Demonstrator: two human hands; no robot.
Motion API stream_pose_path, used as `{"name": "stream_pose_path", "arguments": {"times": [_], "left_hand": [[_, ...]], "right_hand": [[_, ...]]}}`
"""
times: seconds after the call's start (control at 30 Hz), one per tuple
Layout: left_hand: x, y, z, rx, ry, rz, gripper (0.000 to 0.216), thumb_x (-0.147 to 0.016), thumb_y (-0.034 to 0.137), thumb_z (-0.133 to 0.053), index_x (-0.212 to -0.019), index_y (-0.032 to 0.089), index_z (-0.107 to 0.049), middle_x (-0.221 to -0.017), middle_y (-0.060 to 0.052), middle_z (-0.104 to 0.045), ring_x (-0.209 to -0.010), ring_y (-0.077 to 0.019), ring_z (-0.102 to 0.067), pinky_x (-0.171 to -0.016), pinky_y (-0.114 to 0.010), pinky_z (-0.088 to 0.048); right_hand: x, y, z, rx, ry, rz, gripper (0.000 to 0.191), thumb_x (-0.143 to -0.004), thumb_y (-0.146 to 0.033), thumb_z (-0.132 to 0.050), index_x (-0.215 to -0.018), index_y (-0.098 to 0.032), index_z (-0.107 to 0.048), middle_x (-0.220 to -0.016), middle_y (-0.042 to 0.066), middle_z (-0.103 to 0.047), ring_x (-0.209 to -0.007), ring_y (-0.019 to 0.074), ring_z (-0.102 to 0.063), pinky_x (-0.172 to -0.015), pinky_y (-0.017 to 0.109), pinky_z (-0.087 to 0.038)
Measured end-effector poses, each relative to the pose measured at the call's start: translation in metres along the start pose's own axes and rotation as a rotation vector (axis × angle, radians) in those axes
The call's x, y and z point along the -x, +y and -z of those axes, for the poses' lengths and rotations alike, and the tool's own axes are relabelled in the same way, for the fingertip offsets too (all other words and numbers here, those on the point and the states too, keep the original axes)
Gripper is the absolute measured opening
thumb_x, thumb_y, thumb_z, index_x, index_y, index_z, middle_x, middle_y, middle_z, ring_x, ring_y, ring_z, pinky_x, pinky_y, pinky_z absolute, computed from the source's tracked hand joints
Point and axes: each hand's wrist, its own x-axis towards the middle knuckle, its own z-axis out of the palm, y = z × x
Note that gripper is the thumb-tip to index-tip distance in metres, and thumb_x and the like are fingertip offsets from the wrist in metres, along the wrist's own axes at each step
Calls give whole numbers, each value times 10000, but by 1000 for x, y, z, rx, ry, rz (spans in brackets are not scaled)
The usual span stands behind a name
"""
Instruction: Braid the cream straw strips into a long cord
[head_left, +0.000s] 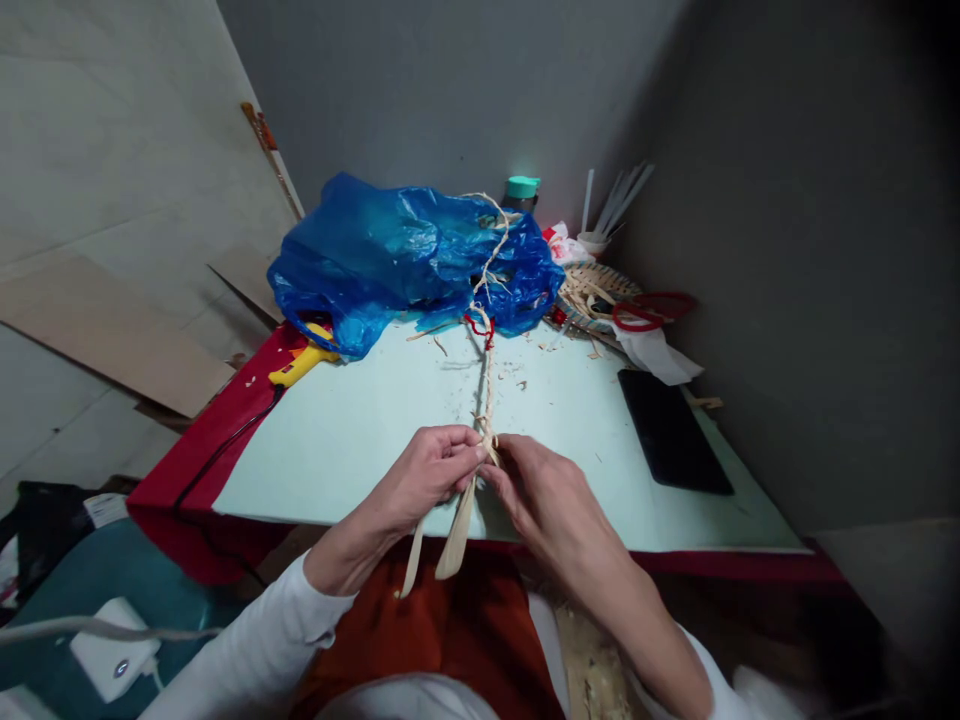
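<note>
A pale braid of flat plant fibre (490,385) runs from the blue plastic bag (375,250) down the table toward me. Red string (480,327) circles it partway along. At its near end my left hand (442,465) pinches the braid between thumb and fingers. My right hand (544,490) closes on the same end from the other side; its fingertips are partly hidden. Loose flat strips (456,535) hang below my left hand, past the table's front edge.
A yellow glue gun (304,362) with a black cord lies at the table's left. On the right are a black tablet-like slab (675,432), red-handled scissors (652,310) and a woven basket (600,285). White sticks (622,200) and a teal-lidded bottle (521,190) stand behind.
</note>
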Motion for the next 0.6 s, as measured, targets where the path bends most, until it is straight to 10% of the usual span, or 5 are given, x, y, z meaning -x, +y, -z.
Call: {"name": "stream_pose_path", "arguments": {"times": [0.13, 0.6], "left_hand": [[3, 3, 3, -150, 56, -48, 227, -884, 339, -530, -750, 155, -539, -545, 67, -430, -493, -66, -336, -492, -204, -247], [15, 5, -4, -833, 195, -207, 256, -947, 281, -398, -770, 191, -559, -668, -2, -599, -601, -138, -526, -612, -261, -358]], "right_hand": [[-16, 10, -6, -318, -189, -3, 219, -988, -235, -358, -860, -185, -528, -734, -6, -614, -650, 121, -546, -622, 230, -385], [-13, 24, -16, -385, 19, -74, 330, -934, -376, -474, -723, -162, -612, -604, -27, -508, -573, 109, -424, -557, 234, -324]]}}
